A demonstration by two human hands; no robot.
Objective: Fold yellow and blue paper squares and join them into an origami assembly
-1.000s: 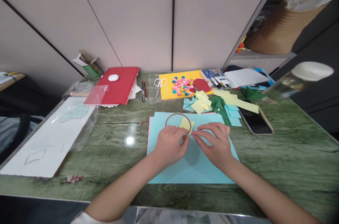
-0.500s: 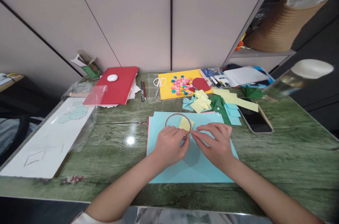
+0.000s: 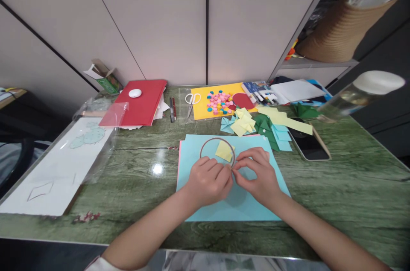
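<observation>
Over a stack of light blue paper, my left hand is closed on the near side of a thin reddish-brown ring. The ring may be a narrow roll of tape, but its kind is not clear. Thumb and index finger of my right hand pinch together by the ring's lower right edge. What lies between those fingertips is too small to make out. A small yellow paper piece shows through the ring, on the blue sheet.
Folded yellow papers, green folded paper and a phone lie behind and right. Small coloured balls and scissors are farther back. A bottle stands right; a drawing sheet lies left.
The ring and my left hand have shifted slightly right and nearer to me. My right hand's fingers have curled into a tighter pinch at the ring's edge.
</observation>
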